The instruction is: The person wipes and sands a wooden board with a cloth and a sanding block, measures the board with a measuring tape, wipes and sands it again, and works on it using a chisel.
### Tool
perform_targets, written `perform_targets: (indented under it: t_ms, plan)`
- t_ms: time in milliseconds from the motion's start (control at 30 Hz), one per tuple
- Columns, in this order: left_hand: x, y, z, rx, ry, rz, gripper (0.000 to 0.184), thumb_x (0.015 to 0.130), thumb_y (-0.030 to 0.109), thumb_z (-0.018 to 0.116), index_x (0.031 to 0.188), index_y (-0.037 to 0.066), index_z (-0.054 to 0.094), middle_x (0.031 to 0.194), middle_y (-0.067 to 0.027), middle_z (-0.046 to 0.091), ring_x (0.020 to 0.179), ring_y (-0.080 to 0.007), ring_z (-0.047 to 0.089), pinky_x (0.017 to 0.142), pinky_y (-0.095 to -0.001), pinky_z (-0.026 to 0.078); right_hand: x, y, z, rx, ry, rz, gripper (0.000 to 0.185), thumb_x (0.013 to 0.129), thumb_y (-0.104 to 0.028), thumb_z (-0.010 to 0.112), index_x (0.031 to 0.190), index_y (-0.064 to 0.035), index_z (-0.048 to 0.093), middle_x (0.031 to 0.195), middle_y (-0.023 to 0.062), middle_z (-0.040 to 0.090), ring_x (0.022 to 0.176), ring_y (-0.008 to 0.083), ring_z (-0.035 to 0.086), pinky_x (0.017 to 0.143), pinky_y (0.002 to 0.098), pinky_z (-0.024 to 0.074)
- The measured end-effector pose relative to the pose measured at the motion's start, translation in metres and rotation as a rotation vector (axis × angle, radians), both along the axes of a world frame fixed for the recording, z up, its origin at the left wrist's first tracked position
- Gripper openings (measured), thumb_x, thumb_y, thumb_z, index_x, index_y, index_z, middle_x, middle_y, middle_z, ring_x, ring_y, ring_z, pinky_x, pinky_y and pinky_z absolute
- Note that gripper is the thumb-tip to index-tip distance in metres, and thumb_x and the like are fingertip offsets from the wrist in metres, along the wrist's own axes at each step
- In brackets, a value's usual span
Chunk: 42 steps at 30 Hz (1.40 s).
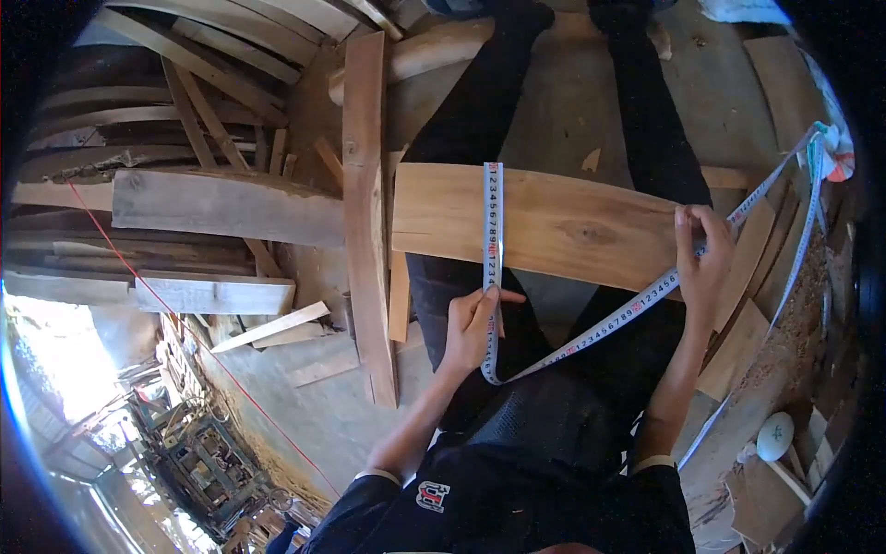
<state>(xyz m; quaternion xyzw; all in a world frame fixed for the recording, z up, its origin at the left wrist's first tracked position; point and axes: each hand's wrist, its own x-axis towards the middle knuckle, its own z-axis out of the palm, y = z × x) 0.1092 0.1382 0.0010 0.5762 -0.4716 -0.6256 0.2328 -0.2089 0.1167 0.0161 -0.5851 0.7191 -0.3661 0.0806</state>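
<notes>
A light brown wooden board (544, 226) lies across my thighs. A white measuring tape (494, 208) crosses its left part, with its end at the board's far edge. Below the near edge, my left hand (472, 328) pinches this tape between thumb and fingers. From there the tape bends at my lap and rises to the board's right end. There my right hand (703, 249) is closed at the board's corner, with the tape running under its fingers. Beyond that hand the tape continues to the upper right and hangs in a loop.
Long planks (366, 222) lie on the floor and in a stack at the left. A red cord (212, 355) runs diagonally at lower left, near a machine (208, 462). A mallet-like tool with a pale round head (774, 436) and wood scraps are at right.
</notes>
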Motion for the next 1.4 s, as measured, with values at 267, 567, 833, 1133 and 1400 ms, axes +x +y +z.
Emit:
perform_targets:
  t_ms: [267,567,833,1133,1400]
  plan:
    - [0.001,-0.003,0.004,0.001,-0.012,-0.036,0.046,0.106,0.029,0.038,0.096,0.001,0.073,0.051,0.0010,0.045,0.048,-0.0070,0.045,0.047,-0.0258,0.034,0.000,0.000,-0.001,0.026,0.015,-0.035,0.022,0.095,-0.024,0.063,0.087,-0.0031,0.061,0.074,0.0077,0.059,0.069,0.0225,0.055,0.066,0.0358,0.0433]
    - [0.004,-0.001,-0.004,-0.007,-0.005,-0.057,0.045,0.105,0.028,0.038,0.094,0.001,0.073,0.051,0.0030,0.042,0.049,-0.0057,0.040,0.048,-0.0263,0.029,-0.001,-0.001,-0.001,0.031,0.009,-0.012,0.022,0.095,-0.024,0.063,0.089,-0.0023,0.062,0.075,0.0072,0.059,0.067,0.0196,0.054,0.065,0.0332,0.0433]
    - [0.002,-0.006,0.009,0.098,0.036,-0.039,0.047,0.106,0.030,0.038,0.090,0.001,0.072,0.051,0.0027,0.045,0.048,-0.0061,0.043,0.048,-0.0246,0.031,0.000,-0.002,0.001,0.044,-0.007,-0.005,0.024,0.095,-0.024,0.062,0.086,-0.0026,0.060,0.073,0.0057,0.056,0.064,0.0186,0.050,0.062,0.0323,0.0410]
    - [0.004,-0.004,-0.012,-0.084,0.035,-0.072,0.052,0.105,0.036,0.037,0.083,0.002,0.070,0.056,0.0003,0.050,0.050,-0.0070,0.045,0.047,-0.0256,0.031,0.000,-0.003,0.000,-0.009,-0.003,0.019,0.023,0.096,-0.023,0.062,0.086,-0.0027,0.060,0.073,0.0052,0.056,0.064,0.0176,0.049,0.060,0.0321,0.0396]
    - [-0.007,-0.005,-0.008,-0.147,-0.101,-0.096,0.053,0.105,0.035,0.038,0.076,0.002,0.066,0.056,0.0002,0.047,0.050,-0.0096,0.042,0.050,-0.0282,0.032,0.003,-0.004,-0.001,0.014,-0.035,-0.018,0.023,0.096,-0.023,0.063,0.087,-0.0024,0.061,0.073,0.0054,0.057,0.064,0.0171,0.050,0.060,0.0318,0.0405]
